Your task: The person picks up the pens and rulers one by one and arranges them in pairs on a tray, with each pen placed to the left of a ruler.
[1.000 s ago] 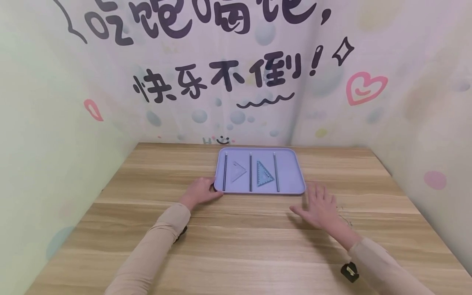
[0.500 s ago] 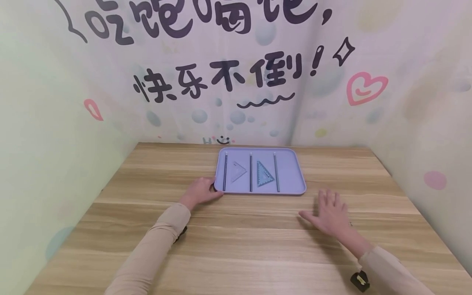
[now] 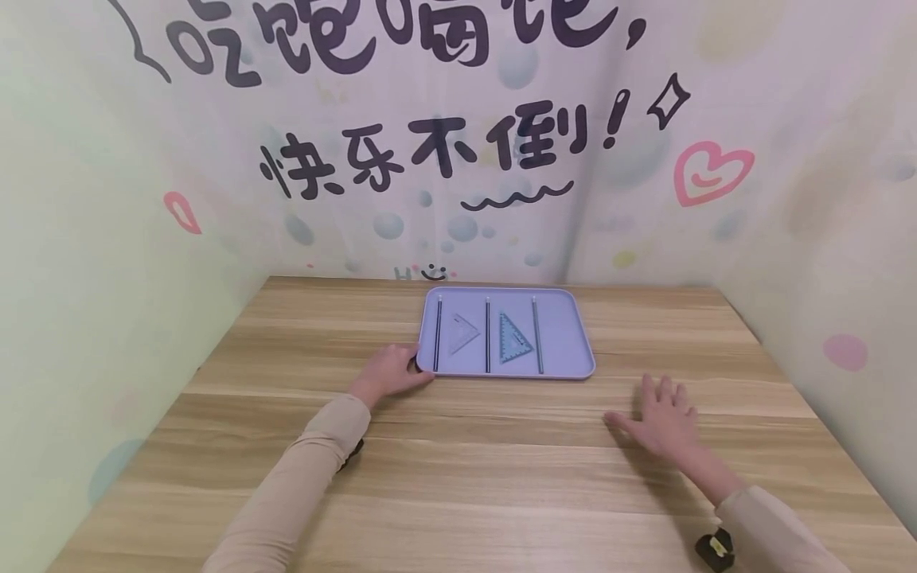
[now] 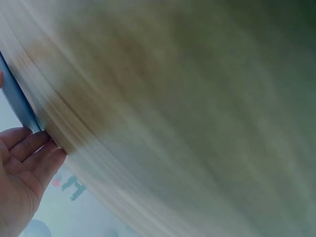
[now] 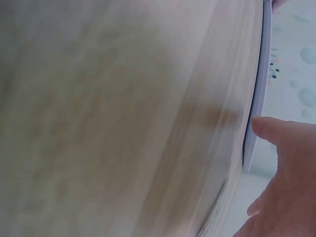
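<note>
A lavender tray (image 3: 566, 338) lies near the back of the table. Three thin dark rods that look like pencils lie across it: a left pencil (image 3: 438, 334), a middle pencil (image 3: 488, 334) and a right pencil (image 3: 537, 334). Between them are a clear set square (image 3: 466, 333) and a blue set square (image 3: 507, 344). My left hand (image 3: 390, 372) holds the tray's front left corner, thumb along the front edge. In the left wrist view, its fingers (image 4: 32, 150) meet the tray's rim (image 4: 19, 106). Spread and apart from the tray, my right hand (image 3: 662, 422) hovers at its front right.
The wood-grain table (image 3: 487, 477) stretches forward from the tray. A printed cloth wall (image 3: 430, 231) rises close behind it, and pale side walls flank the table. A small black device (image 3: 715, 549) sits under the right wrist; another dark piece (image 3: 353, 452) shows beneath the left one.
My right hand has drawn away from the tray's front right corner, moving right and toward me. The left hand and the tray have stayed put.
</note>
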`<state>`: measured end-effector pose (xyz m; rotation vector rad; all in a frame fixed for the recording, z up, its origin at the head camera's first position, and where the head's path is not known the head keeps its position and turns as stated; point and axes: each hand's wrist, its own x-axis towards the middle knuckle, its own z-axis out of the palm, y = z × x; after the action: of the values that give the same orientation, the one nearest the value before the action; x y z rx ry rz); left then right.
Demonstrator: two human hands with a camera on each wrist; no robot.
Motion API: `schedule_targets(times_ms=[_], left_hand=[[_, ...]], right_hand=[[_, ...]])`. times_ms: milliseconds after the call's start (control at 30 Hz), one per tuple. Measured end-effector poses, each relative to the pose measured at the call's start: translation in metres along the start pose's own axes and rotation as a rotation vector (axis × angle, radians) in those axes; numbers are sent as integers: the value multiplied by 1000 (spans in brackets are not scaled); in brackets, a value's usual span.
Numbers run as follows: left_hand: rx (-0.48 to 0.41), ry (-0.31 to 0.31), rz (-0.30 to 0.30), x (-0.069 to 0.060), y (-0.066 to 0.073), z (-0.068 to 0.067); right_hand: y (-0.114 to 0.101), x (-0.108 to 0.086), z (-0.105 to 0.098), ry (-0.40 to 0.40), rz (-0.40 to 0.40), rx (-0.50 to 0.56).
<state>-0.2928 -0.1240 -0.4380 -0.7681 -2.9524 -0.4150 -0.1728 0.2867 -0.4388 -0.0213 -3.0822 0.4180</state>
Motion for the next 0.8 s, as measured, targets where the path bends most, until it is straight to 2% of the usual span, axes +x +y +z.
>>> schedule_targets(times_ms=[167, 267, 500, 633, 800], left_hand=[[-11, -9, -15, 0, -2, 1], [-12, -20, -22, 0, -2, 2], [-12, -5, -3, 1, -2, 2], [-8, -1, 0, 1, -3, 3], [-12, -11, -13, 1, -3, 2]], right_hand=[[6, -2, -4, -22, 12, 31], [10, -2, -6, -22, 17, 85], [18, -2, -7, 90, 26, 224], [21, -2, -10, 115, 43, 208], [21, -3, -14, 57, 98, 161]])
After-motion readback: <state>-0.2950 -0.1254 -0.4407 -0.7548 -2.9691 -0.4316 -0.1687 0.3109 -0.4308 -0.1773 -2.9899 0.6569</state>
